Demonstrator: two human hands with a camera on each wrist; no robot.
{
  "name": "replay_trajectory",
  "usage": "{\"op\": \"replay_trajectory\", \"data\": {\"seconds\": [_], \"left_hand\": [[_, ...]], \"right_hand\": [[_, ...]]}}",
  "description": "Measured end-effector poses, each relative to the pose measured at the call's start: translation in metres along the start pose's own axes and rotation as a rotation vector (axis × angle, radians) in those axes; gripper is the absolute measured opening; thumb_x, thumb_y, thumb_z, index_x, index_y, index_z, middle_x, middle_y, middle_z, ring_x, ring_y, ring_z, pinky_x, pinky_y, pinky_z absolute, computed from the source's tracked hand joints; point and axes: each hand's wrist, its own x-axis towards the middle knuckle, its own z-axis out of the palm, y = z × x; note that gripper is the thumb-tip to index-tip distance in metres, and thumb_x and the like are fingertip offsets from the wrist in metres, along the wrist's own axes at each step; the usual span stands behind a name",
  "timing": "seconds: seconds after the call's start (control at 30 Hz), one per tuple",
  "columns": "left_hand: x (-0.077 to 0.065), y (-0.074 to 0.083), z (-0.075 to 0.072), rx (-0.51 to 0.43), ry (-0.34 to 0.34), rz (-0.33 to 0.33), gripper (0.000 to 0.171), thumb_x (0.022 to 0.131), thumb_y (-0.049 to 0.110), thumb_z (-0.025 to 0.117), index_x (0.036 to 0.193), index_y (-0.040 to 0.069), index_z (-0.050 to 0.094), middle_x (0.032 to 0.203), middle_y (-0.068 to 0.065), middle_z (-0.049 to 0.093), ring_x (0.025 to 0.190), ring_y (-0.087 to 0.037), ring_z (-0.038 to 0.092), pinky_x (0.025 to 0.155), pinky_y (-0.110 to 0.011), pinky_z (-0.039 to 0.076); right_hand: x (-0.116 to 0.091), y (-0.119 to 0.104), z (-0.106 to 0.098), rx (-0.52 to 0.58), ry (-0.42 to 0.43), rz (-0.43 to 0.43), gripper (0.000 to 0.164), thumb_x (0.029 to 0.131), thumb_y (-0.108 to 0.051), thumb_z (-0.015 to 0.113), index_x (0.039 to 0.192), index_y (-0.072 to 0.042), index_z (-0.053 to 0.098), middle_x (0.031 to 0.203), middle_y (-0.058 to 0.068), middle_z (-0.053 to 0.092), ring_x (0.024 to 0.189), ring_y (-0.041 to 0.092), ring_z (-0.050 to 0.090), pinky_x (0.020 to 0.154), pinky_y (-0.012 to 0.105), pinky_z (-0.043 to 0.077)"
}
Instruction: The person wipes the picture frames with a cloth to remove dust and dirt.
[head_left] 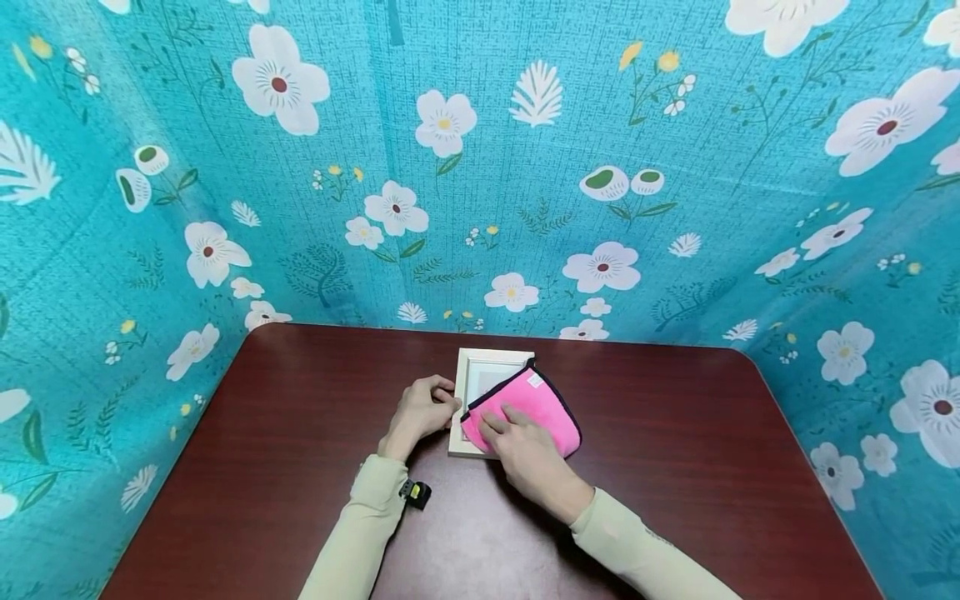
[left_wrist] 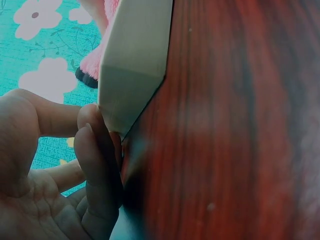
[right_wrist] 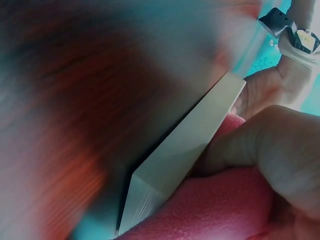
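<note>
A light wooden picture frame (head_left: 462,379) lies flat on the table, its pane partly covered by a pink cloth (head_left: 551,408) with dark edging and a small white label. My left hand (head_left: 420,412) holds the frame by its left side, fingers bent at the edge; in the left wrist view that hand (left_wrist: 55,160) has its fingertips against the frame's pale side (left_wrist: 132,70). With extended fingers, my right hand (head_left: 528,458) presses the cloth onto the frame. The right wrist view shows the hand (right_wrist: 285,155) over the cloth (right_wrist: 215,210), beside the frame's edge (right_wrist: 180,145).
The dark red-brown table (head_left: 300,450) has rounded far corners. A blue floral curtain (head_left: 480,208) hangs behind it and along both sides. A small black device (head_left: 416,493) is strapped at the left wrist.
</note>
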Motion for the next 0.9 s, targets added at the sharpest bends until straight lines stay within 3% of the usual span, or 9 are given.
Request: {"op": "replay_trajectory", "data": {"seconds": [0.43,0.9], "left_hand": [[0.000,-0.001,-0.001,-0.019,-0.018,-0.005,0.027,0.096,0.022,0.075,0.120,0.010,0.073,0.092,-0.001,0.074,0.061,-0.013,0.072,0.069,-0.029,0.057],[0.001,0.000,-0.001,-0.004,-0.034,-0.018,0.028,0.097,0.023,0.075,0.122,0.011,0.072,0.095,-0.002,0.073,0.063,-0.014,0.072,0.071,-0.031,0.057]], "right_hand": [[-0.020,0.018,-0.002,0.008,0.078,0.011,0.043,0.088,0.001,0.071,0.129,-0.013,0.078,0.132,0.004,0.075,0.128,0.040,0.068,0.105,0.049,0.056],[-0.040,0.041,0.003,0.004,0.202,-0.010,0.046,0.081,0.007,0.070,0.122,-0.013,0.079,0.128,0.005,0.076,0.119,0.044,0.070,0.096,0.051,0.060]]}}
